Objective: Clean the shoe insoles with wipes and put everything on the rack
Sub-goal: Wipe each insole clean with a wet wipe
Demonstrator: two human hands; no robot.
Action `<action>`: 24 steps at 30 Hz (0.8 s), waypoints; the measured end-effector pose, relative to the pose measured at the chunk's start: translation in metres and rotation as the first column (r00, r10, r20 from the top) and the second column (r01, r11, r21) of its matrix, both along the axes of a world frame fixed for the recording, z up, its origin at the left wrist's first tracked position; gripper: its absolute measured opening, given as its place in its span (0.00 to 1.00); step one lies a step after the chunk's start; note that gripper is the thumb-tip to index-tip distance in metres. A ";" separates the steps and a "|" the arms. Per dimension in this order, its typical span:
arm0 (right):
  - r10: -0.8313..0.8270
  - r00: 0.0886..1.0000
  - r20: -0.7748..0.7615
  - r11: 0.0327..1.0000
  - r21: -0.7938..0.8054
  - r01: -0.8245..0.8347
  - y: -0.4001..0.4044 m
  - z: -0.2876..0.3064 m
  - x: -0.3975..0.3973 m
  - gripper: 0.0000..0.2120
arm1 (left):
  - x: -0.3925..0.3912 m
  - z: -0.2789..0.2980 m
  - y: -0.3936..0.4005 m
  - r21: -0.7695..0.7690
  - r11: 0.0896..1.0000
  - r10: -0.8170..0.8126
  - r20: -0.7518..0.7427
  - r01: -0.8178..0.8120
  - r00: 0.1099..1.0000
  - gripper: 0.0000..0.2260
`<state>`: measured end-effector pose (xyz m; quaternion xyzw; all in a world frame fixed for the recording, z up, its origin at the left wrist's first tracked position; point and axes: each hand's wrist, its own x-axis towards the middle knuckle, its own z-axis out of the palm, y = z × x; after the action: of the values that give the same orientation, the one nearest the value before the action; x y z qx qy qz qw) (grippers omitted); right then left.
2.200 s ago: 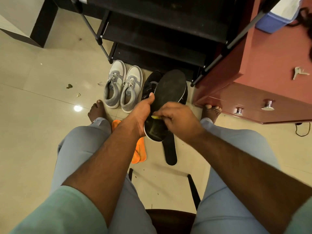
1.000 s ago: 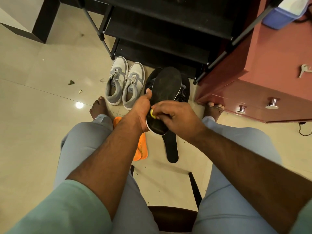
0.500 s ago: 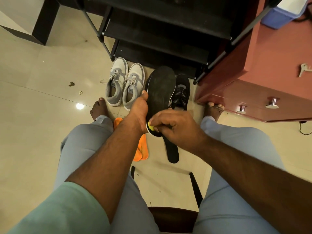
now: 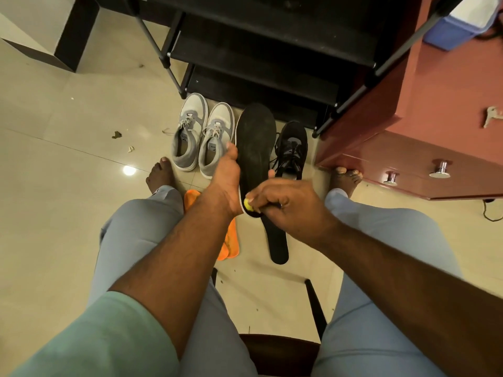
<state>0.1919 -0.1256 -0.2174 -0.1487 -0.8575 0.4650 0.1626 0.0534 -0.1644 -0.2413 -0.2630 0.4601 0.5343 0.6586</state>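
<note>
Insole point(image 4: 255, 142) now upright — left hand point(image 4: 226, 180) gripping, right hand point(image 4: 280, 202) at heel.

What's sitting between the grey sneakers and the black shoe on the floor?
The head view shows the black insole, gripped by the left hand, between grey sneakers and black shoe.

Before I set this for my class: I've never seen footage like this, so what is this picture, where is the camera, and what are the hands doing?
The camera sits on a seated person's head, looking down past the knees. The left hand grips a black insole; the right hand presses a small yellow wipe on its near end. On the floor lie another black insole, orange insoles, grey sneakers and a black shoe, before a black rack.
</note>
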 end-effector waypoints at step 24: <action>-0.129 0.983 0.129 0.991 0.053 0.123 -0.005 -0.008 0.004 0.07 | 0.014 -0.010 -0.001 0.072 0.994 0.079 0.005 -0.080 0.997 0.40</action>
<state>0.1958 -0.1307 -0.2253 -0.2294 -0.8654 0.4236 0.1379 0.0675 -0.1654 -0.2510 -0.2578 0.4289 0.5760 0.6464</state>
